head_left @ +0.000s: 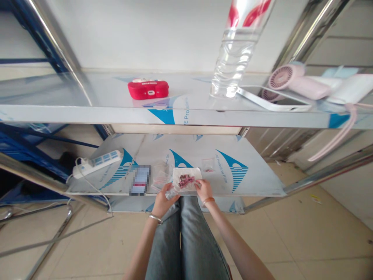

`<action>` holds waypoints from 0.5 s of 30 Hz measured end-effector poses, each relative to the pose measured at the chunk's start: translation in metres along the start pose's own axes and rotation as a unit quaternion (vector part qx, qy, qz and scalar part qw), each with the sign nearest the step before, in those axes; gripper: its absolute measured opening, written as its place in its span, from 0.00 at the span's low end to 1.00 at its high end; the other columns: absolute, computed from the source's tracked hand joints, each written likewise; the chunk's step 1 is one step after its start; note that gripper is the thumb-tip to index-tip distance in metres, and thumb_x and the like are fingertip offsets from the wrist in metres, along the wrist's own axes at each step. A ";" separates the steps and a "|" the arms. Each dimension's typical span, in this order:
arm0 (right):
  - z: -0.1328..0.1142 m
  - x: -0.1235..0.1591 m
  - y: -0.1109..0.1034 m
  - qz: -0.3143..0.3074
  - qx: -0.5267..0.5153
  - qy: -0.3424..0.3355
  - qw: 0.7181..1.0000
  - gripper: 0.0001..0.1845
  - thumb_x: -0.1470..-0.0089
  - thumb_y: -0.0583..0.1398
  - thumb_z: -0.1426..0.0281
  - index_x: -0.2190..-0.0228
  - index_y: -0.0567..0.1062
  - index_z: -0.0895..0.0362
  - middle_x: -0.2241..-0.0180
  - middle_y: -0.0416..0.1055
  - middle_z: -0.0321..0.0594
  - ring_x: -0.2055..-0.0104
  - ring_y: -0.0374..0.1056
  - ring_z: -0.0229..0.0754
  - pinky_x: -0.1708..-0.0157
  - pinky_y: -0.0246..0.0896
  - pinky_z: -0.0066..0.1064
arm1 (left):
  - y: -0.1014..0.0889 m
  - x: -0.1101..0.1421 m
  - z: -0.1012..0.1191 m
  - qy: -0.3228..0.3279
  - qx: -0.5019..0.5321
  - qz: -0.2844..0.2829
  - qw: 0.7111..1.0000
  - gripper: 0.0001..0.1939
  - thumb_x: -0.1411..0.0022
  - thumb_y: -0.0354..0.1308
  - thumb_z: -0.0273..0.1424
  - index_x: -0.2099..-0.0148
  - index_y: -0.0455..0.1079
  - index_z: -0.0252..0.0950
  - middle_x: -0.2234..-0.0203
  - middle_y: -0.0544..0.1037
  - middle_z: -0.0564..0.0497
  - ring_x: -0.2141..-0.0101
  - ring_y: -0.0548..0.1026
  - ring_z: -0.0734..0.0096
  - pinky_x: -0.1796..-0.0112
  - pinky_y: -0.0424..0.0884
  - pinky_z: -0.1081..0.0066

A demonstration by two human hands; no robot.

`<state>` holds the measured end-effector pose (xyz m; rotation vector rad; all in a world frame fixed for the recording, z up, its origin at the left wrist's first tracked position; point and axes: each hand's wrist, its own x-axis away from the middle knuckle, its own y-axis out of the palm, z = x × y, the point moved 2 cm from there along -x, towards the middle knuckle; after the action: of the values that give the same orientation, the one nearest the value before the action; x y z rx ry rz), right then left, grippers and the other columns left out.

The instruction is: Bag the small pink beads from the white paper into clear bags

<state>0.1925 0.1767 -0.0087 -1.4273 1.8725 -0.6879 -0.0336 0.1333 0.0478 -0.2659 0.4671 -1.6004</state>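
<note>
Jeans-clad knees (186, 241) fill the bottom of the view, both forearms reaching forward over them to the lower shelf (256, 175) of a steel rack. On its front edge lies a white sheet (186, 175) bearing a small heap of pink beads (186, 180). Left hand (163, 199), a bangle at its wrist, pinches a clear plastic bag (171, 192) at the sheet's near-left corner; right hand (204, 189) grips the sheet's right edge. A tiny bag (208, 165) sits just behind, a power strip (97, 162) well to the left. On the upper shelf (87, 112) stand a red case (148, 88), a water bottle (233, 62) and a pink fan (294, 79).
</note>
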 end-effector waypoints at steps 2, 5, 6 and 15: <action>-0.003 -0.004 0.004 -0.001 0.038 0.003 0.999 0.13 0.49 0.57 0.72 0.64 0.78 0.62 0.64 0.72 0.49 0.57 0.67 0.48 0.54 0.61 0.38 | -0.001 0.001 0.000 -0.008 0.016 0.000 1.000 0.26 0.50 0.63 0.37 0.49 0.65 0.37 0.58 0.77 0.47 0.53 0.74 0.60 0.53 0.69 0.63; -0.010 -0.008 0.005 -0.023 0.089 0.014 0.996 0.13 0.47 0.57 0.71 0.61 0.79 0.60 0.62 0.71 0.48 0.57 0.65 0.47 0.55 0.60 0.36 | -0.002 0.000 0.000 -0.012 0.042 -0.008 0.999 0.24 0.49 0.62 0.38 0.50 0.65 0.37 0.58 0.77 0.46 0.53 0.74 0.60 0.52 0.68 0.62; -0.012 -0.009 0.005 -0.029 0.105 0.019 0.994 0.13 0.46 0.57 0.71 0.61 0.79 0.58 0.62 0.70 0.48 0.57 0.64 0.46 0.55 0.59 0.35 | -0.002 -0.001 0.000 -0.010 0.051 -0.013 0.999 0.24 0.48 0.62 0.38 0.50 0.65 0.36 0.58 0.77 0.46 0.53 0.74 0.61 0.52 0.68 0.62; -0.013 -0.006 0.004 -0.006 0.104 0.028 0.994 0.10 0.46 0.58 0.69 0.67 0.80 0.57 0.64 0.71 0.47 0.58 0.64 0.46 0.56 0.58 0.35 | -0.011 -0.010 0.001 -0.022 0.076 -0.016 0.997 0.20 0.48 0.61 0.39 0.54 0.67 0.36 0.57 0.77 0.46 0.54 0.74 0.61 0.54 0.69 0.62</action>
<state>0.1810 0.1833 -0.0030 -1.2987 1.7775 -0.9093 -0.0417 0.1431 0.0544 -0.1944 0.3067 -1.6494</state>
